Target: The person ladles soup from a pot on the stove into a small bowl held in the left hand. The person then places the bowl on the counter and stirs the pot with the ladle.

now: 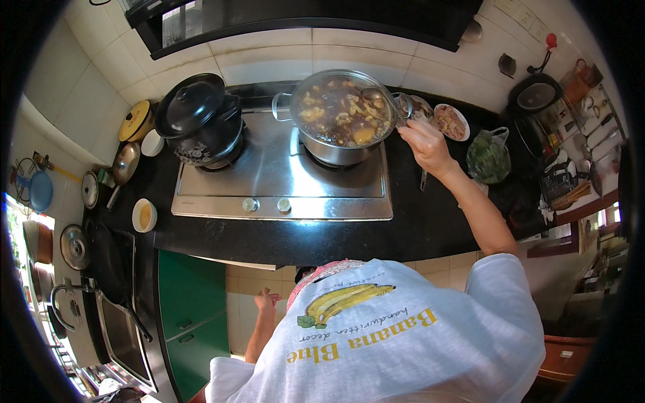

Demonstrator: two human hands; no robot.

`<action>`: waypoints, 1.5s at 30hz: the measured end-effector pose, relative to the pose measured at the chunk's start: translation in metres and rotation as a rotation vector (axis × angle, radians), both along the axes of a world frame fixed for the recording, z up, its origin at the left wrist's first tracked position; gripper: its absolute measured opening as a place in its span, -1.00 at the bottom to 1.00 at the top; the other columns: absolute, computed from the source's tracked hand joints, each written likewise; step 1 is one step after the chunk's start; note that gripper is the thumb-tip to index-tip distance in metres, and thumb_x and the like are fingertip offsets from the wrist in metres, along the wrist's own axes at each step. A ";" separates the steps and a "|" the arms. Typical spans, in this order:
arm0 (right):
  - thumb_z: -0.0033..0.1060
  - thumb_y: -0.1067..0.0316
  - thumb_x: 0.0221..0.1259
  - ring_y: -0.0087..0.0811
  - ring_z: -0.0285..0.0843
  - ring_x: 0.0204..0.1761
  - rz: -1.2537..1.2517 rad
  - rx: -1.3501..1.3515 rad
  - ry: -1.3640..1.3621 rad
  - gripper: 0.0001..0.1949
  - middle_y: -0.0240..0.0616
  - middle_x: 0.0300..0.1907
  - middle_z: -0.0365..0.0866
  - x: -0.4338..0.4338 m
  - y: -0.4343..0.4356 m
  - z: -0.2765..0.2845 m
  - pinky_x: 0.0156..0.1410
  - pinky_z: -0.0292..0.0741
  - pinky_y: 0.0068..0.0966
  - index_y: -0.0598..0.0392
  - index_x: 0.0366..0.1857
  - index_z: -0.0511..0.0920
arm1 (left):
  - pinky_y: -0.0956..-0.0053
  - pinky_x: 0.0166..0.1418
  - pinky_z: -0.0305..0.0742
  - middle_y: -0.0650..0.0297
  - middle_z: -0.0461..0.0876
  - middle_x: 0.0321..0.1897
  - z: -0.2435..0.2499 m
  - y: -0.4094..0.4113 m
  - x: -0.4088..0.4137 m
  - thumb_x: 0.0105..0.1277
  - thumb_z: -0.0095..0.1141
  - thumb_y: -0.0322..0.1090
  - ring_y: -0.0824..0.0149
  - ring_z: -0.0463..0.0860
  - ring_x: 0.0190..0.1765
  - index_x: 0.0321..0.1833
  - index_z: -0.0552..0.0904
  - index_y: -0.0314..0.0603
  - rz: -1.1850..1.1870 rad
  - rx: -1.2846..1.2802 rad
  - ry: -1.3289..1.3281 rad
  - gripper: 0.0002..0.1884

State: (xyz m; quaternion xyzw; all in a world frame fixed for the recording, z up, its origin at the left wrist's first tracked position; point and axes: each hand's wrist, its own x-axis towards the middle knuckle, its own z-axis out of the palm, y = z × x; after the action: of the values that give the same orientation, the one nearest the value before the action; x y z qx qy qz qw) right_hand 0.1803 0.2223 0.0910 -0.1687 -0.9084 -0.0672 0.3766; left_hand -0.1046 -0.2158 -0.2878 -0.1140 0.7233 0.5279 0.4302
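A steel pot [335, 151] of dark broth with meat pieces stands on the right burner of the gas stove [272, 189]. At the pot's right handle, my right hand [423, 143] is closed on the handle of a metal ladle, whose bowl [373, 94] sits in the broth at the pot's right side. My left hand [267, 299] hangs low beside my body, over the floor, with its fingers apart and nothing in it. On the left burner is a black lidded clay pot [194, 123].
Right of the stove are a plate of raw meat [451, 122] and a plastic bag of greens [489, 156]. To the left stand a bowl of yellowish liquid [144, 215], a small pan [126, 162] and a yellow lidded pot [136, 121]. A range hood [312, 22] hangs above.
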 end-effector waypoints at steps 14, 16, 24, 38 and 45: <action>0.13 0.60 -0.08 -0.14 0.51 -0.28 0.040 -0.038 0.010 -0.83 -0.14 -0.32 0.51 0.009 0.001 0.003 -0.24 0.46 -0.37 0.21 -0.33 0.53 | 0.59 -0.80 0.13 -0.01 0.54 -0.72 -0.006 0.009 0.000 0.35 -0.12 -0.29 0.28 0.53 -0.75 -0.19 0.40 -0.38 -0.012 -0.012 -0.028 -0.78; 0.13 0.61 -0.11 -0.15 0.52 -0.34 0.050 0.002 0.026 -0.82 -0.14 -0.35 0.52 0.010 -0.013 0.016 -0.28 0.46 -0.38 0.21 -0.35 0.53 | 0.58 -0.80 0.13 -0.01 0.54 -0.71 -0.007 0.006 0.002 0.35 -0.12 -0.29 0.28 0.53 -0.75 -0.19 0.39 -0.38 -0.005 -0.009 -0.024 -0.78; 0.12 0.62 -0.18 -0.20 0.50 -0.36 0.111 -0.096 -0.099 -0.79 -0.15 -0.37 0.49 0.006 -0.026 -0.010 -0.31 0.46 -0.41 0.19 -0.35 0.52 | 0.57 -0.78 0.15 -0.07 0.55 -0.66 -0.005 0.011 0.002 0.34 -0.14 -0.34 0.26 0.53 -0.74 -0.14 0.38 -0.45 0.000 -0.007 -0.034 -0.77; 0.05 0.54 -0.13 -0.31 0.44 -0.40 0.202 0.037 -0.110 -0.84 -0.21 -0.40 0.42 -0.055 -0.035 0.009 -0.37 0.46 -0.50 0.20 -0.38 0.50 | 0.57 -0.79 0.20 -0.09 0.55 -0.67 -0.001 0.016 -0.006 0.34 -0.15 -0.31 0.23 0.55 -0.73 -0.17 0.39 -0.45 0.021 0.009 -0.022 -0.76; 0.04 0.47 -0.12 -0.36 0.42 -0.40 0.245 0.065 -0.260 -0.89 -0.23 -0.42 0.37 -0.070 -0.030 -0.010 -0.36 0.46 -0.54 0.18 -0.44 0.44 | 0.57 -0.81 0.17 -0.07 0.55 -0.68 -0.004 0.011 -0.010 0.33 -0.13 -0.34 0.21 0.56 -0.72 -0.18 0.39 -0.46 -0.001 0.033 0.001 -0.77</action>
State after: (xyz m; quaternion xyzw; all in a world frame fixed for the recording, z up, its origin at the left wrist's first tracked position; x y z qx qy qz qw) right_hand 0.1105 0.1922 0.0807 -0.0343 -0.9606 -0.0712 0.2665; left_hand -0.1147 -0.2044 -0.2918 -0.1061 0.7148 0.5397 0.4320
